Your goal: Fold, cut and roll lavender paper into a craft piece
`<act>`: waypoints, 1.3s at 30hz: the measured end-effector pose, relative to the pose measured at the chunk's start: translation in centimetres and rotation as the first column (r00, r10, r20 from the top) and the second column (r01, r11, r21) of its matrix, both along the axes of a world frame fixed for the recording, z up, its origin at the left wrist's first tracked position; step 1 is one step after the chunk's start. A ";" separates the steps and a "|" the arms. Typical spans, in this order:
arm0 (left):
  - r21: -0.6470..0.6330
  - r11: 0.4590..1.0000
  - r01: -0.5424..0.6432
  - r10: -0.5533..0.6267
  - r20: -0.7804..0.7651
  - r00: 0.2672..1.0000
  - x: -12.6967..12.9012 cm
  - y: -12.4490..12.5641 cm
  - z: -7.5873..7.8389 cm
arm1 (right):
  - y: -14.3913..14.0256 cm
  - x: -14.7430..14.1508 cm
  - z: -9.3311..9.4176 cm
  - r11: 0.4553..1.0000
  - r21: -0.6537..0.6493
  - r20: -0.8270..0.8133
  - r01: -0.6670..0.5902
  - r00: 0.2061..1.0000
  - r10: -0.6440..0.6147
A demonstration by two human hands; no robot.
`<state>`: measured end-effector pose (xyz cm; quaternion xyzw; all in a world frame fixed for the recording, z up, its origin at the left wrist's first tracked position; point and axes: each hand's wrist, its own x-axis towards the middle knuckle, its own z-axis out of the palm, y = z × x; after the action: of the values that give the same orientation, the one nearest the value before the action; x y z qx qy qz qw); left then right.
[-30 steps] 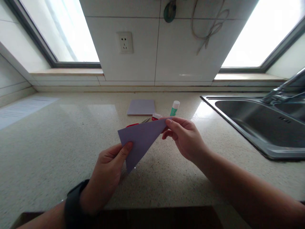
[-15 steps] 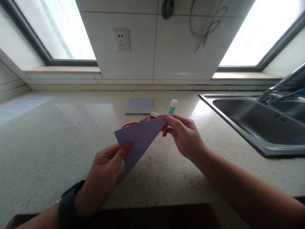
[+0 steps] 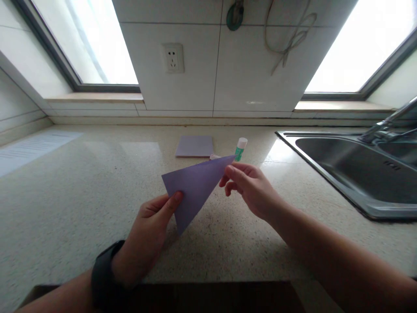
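Note:
A folded, triangular sheet of purple paper is held up above the counter, its narrow tip pointing right. My left hand pinches its left part, thumb on the front face and fingers behind. At the lower edge near the tip, my right hand has its thumb and fingers closed about the paper; the other fingers curl loosely below. Just beyond the tip stands a glue stick with a white cap and green label. Only a pale corner of a small box shows above the paper.
A stack of purple paper lies farther back on the speckled counter. To the right is a steel sink with a faucet. A printed sheet lies at far left. A wall socket is above.
The view has shifted slightly. My right thumb has slid from the paper's tip down to its lower edge. The paper now hides the scissors and most of the small box.

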<state>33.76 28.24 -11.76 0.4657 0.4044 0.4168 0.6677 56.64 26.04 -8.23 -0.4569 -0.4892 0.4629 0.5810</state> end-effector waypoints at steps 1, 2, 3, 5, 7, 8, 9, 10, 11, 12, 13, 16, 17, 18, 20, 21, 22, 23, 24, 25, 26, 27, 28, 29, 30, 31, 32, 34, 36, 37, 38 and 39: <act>0.005 1.000 0.000 0.000 -0.017 1.000 0.0 0.0 0.1 | 0.0 -0.2 -0.1 1.000 -0.015 0.041 -0.017 0.999 0.017; 0.010 1.000 0.004 -0.004 -0.032 0.999 0.1 0.0 0.3 | 0.0 -0.4 -0.2 1.000 -0.017 0.077 -0.012 0.997 0.013; 0.013 1.000 0.013 -0.012 -0.041 0.999 0.1 0.0 0.4 | 0.0 -0.6 -0.3 1.000 -0.007 0.101 0.005 0.995 -0.004; 0.015 0.998 0.056 -0.055 -0.047 0.997 0.2 -0.1 0.7 | 0.1 -0.8 -0.5 0.998 0.034 0.119 0.044 0.992 -0.048; 0.027 0.993 0.114 -0.113 -0.039 0.993 0.4 -0.3 0.8 | 0.3 -0.6 -0.7 0.996 0.068 0.119 0.063 0.990 -0.071; 0.036 0.989 0.142 -0.141 -0.037 0.989 0.5 -0.4 0.9 | 0.3 -0.5 -0.7 0.995 0.078 0.116 0.067 0.990 -0.076; 0.043 0.985 0.170 -0.168 -0.039 0.985 0.6 -0.4 0.9 | 0.4 -0.3 -0.8 0.994 0.084 0.113 0.069 0.990 -0.078; 0.046 0.979 0.197 -0.195 -0.047 0.980 0.6 -0.4 0.9 | 0.5 0.0 -0.8 0.994 0.084 0.115 0.064 0.991 -0.074; 0.042 0.974 0.225 -0.222 -0.057 0.973 0.5 -0.3 1.0 | 0.5 0.2 -0.7 0.995 0.080 0.121 0.054 0.991 -0.063; 0.032 0.966 0.256 -0.254 -0.064 0.965 0.3 0.0 1.1 | 0.5 0.4 -0.6 0.996 0.076 0.130 0.039 0.990 -0.048; 0.016 0.957 0.290 -0.288 -0.059 0.956 0.0 0.3 1.4 | 0.5 0.7 -0.4 0.997 0.069 0.143 0.015 0.989 -0.025; -0.032 0.914 0.404 -0.403 0.034 0.915 -1.0 1.9 2.9 | 0.2 1.3 0.6 0.995 0.032 0.225 -0.091 0.971 0.082; -0.032 0.891 0.452 -0.449 0.067 0.891 -1.4 2.4 3.5 | 0.1 1.3 1.0 0.991 0.015 0.262 -0.132 0.957 0.123; -0.017 0.874 0.486 -0.484 0.064 0.873 -1.6 2.8 4.2 | 0.0 1.3 1.3 0.985 -0.007 0.299 -0.175 0.939 0.169; 0.020 0.841 0.540 -0.540 -0.024 0.841 -1.6 3.2 5.3 | -0.1 1.1 1.7 0.966 -0.055 0.357 -0.253 0.898 0.256; 0.028 0.830 0.558 -0.553 -0.093 0.828 -1.4 3.1 5.6 | -0.2 0.9 1.8 0.953 -0.081 0.374 -0.292 0.878 0.300; 0.024 0.822 0.568 -0.558 -0.161 0.814 -1.1 2.8 5.7 | -0.2 0.6 1.8 0.939 -0.108 0.384 -0.328 0.857 0.343; 0.014 0.820 0.572 -0.555 -0.221 0.802 -0.7 2.5 5.8 | -0.1 0.3 1.8 0.924 -0.131 0.390 -0.359 0.838 0.381; 0.004 0.822 0.570 -0.548 -0.269 0.792 -0.4 2.1 5.6 | -0.1 0.0 1.6 0.912 -0.149 0.394 -0.382 0.823 0.409; 0.001 0.829 0.559 -0.533 -0.303 0.790 0.0 1.8 5.4 | 0.0 -0.3 1.5 0.902 -0.162 0.397 -0.399 0.811 0.430; 0.004 0.840 0.543 -0.513 -0.322 0.796 0.3 1.5 5.2 | 0.1 -0.5 1.3 0.898 -0.172 0.397 -0.405 0.806 0.439; 0.011 0.852 0.523 -0.492 -0.326 0.807 0.5 1.2 4.9 | 0.2 -0.7 1.2 0.899 -0.183 0.394 -0.397 0.809 0.437; 0.020 0.865 0.501 -0.471 -0.314 0.825 0.7 1.1 4.6 | 0.3 -0.8 1.0 0.905 -0.192 0.388 -0.379 0.818 0.425; 0.024 0.880 0.475 -0.449 -0.287 0.846 0.8 1.0 4.3 | 0.4 -0.8 0.9 0.912 -0.202 0.381 -0.356 0.830 0.408; 0.022 0.895 0.445 -0.425 -0.254 0.869 0.9 1.0 4.1 | 0.5 -0.8 0.8 0.919 -0.213 0.374 -0.332 0.841 0.390; 0.018 0.910 0.413 -0.399 -0.222 0.889 0.9 1.0 3.9 | 0.5 -0.8 0.8 0.924 -0.222 0.368 -0.313 0.850 0.376; 0.014 0.922 0.387 -0.377 -0.196 0.905 0.9 1.1 3.8 | 0.6 -0.8 0.8 0.927 -0.225 0.364 -0.300 0.857 0.366; 0.002 0.932 0.363 -0.357 -0.170 0.918 1.0 1.1 3.8 | 0.6 -0.8 0.7 0.930 -0.222 0.360 -0.294 0.861 0.358; -0.009 0.929 0.370 -0.367 -0.149 0.918 1.0 1.1 3.8 | 0.6 -0.8 0.7 0.928 -0.215 0.378 -0.304 0.850 0.366; -0.009 0.928 0.373 -0.371 -0.131 0.919 1.0 1.0 3.9 | 0.6 -0.9 0.7 0.925 -0.213 0.394 -0.314 0.839 0.375; -0.007 0.929 0.370 -0.368 -0.113 0.923 1.0 1.0 3.9 | 0.5 -0.9 0.6 0.921 -0.212 0.412 -0.327 0.824 0.388; -0.006 0.933 0.360 -0.359 -0.097 0.928 1.0 1.0 3.9 | 0.5 -1.0 0.6 0.914 -0.213 0.429 -0.345 0.808 0.404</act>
<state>34.79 29.26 -7.90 0.5553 0.3416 0.2668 0.7098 55.64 26.50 -7.62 -0.4839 -0.6643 0.4751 0.3143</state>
